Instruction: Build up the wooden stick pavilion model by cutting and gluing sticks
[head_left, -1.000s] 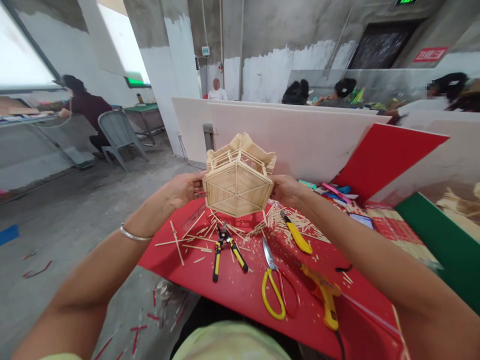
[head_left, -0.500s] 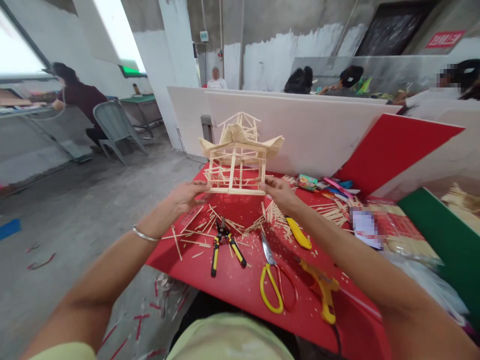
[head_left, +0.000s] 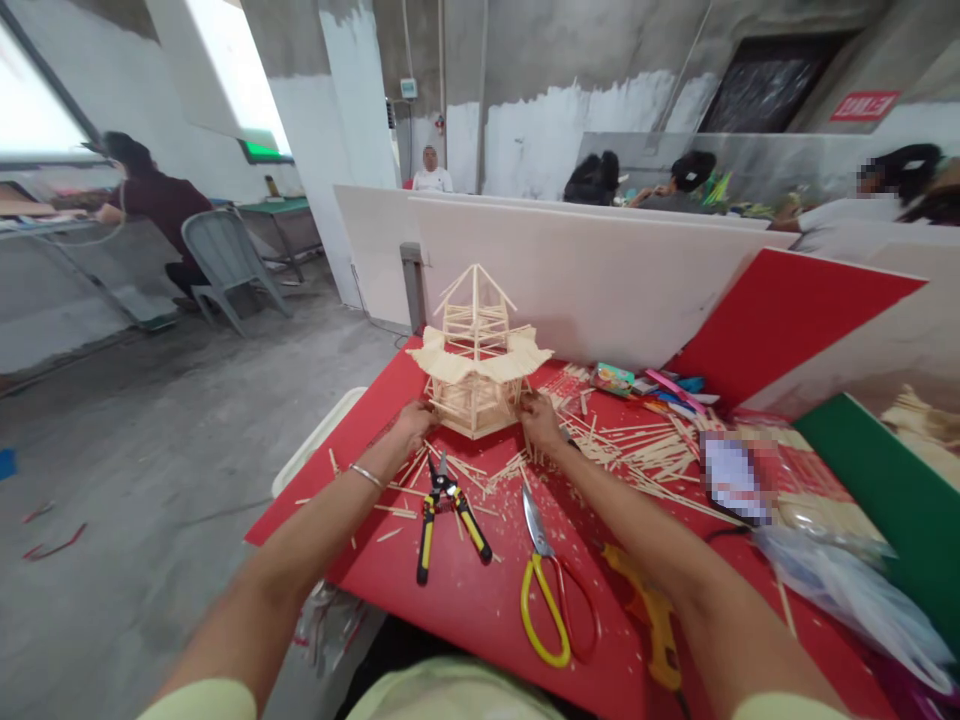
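Note:
A pale wooden-stick pavilion model [head_left: 480, 365] with an upturned lower roof and an open stick frame on top stands upright at the far part of the red table [head_left: 420, 620]. My left hand [head_left: 415, 425] grips its base at the left, fingers closed. At the right side of the base, my right hand [head_left: 538, 420] is closed on it too; some fingertips are hidden. Nearer me lie yellow-and-black wire strippers [head_left: 452, 515], scissors [head_left: 546, 580] with one yellow and one red handle, and a yellow glue gun [head_left: 652, 615] partly under my right forearm.
Loose wooden sticks [head_left: 652, 450] and chips litter the table. At the right are a clear plastic bag [head_left: 847, 590] and a green board [head_left: 892, 490]. White boards [head_left: 585, 280] stand behind the table. A person [head_left: 154, 200] sits at the left near a grey chair [head_left: 229, 260].
Both hands have lowered the pavilion model from a raised, tilted position to the table. It now shows a corner and its upper frame toward me.

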